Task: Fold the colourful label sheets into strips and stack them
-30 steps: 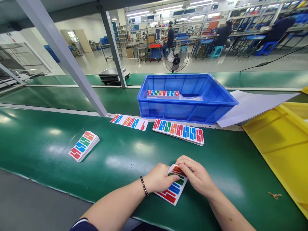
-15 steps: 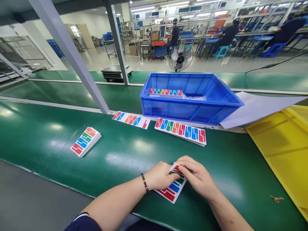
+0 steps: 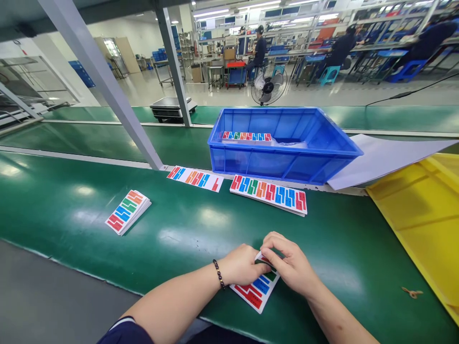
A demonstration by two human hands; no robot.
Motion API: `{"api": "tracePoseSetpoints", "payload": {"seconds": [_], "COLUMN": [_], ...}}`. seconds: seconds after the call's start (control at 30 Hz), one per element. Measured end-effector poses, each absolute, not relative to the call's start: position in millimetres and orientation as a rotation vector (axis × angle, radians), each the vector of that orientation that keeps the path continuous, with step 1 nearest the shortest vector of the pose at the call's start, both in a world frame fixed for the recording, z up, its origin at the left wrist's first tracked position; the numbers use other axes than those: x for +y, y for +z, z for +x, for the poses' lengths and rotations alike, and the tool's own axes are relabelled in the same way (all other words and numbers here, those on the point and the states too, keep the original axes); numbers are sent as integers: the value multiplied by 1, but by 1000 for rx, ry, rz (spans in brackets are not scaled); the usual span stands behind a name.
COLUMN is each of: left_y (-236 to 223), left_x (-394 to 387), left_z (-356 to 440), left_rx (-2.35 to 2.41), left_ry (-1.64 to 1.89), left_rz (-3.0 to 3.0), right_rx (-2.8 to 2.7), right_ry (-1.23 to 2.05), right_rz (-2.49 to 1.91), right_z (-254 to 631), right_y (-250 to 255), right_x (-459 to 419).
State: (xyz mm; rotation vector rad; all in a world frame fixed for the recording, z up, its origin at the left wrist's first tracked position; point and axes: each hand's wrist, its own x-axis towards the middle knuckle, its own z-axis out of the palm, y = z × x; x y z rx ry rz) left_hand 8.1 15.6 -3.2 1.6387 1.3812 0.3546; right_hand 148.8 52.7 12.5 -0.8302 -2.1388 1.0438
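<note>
Close to me on the green bench, a small stack of white sheets (image 3: 261,288) printed with red, blue and green shapes lies at a slant. My left hand (image 3: 244,266), wearing a beaded bracelet on its wrist, grips the stack with the thumb on top. At the upper end, my right hand (image 3: 289,260) pinches the bent-up edge of the sheets between thumb and fingers. Both hands partly cover the stack, so its far end is hidden. A similar stack (image 3: 128,211) sits to the left. Farther back are a longer stack (image 3: 268,195) and a partly bare label strip (image 3: 195,178).
Behind the stacks stands a blue bin (image 3: 287,162) with printed sheets in it. At the right are a yellow bin (image 3: 423,205), a white sheet (image 3: 387,157) and a rubber band (image 3: 412,293). A slanted metal post (image 3: 107,91) rises at the left. Several people work farther back.
The held stack has shifted slightly down toward me. The fingers of my right hand have drawn in closer at its upper edge, nearer my left hand.
</note>
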Motion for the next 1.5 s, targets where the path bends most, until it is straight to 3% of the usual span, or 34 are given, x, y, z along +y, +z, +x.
{"api": "tracePoseSetpoints", "payload": {"seconds": [0.17, 0.47, 1.0, 1.23, 1.5], "left_y": [-7, -6, 1, 8, -1], "left_x": [17, 21, 23, 24, 26], "left_z": [7, 0, -9, -16, -19], "left_rx": [1327, 1117, 1003, 1196, 1332], "left_ry": [426, 960, 863, 740, 1237], "left_rz": [1452, 830, 1233, 1646, 1532], "right_rx": [-2071, -1702, -1900, -2103, -2100], "right_ry": [1159, 1511, 989, 1083, 1553], "right_rz": [-910, -973, -915, -894, -1046], "right_z": [153, 168, 166, 163, 171], "right_y": [7, 7, 11, 18, 20], "right_x": [57, 73, 63, 58, 67]}}
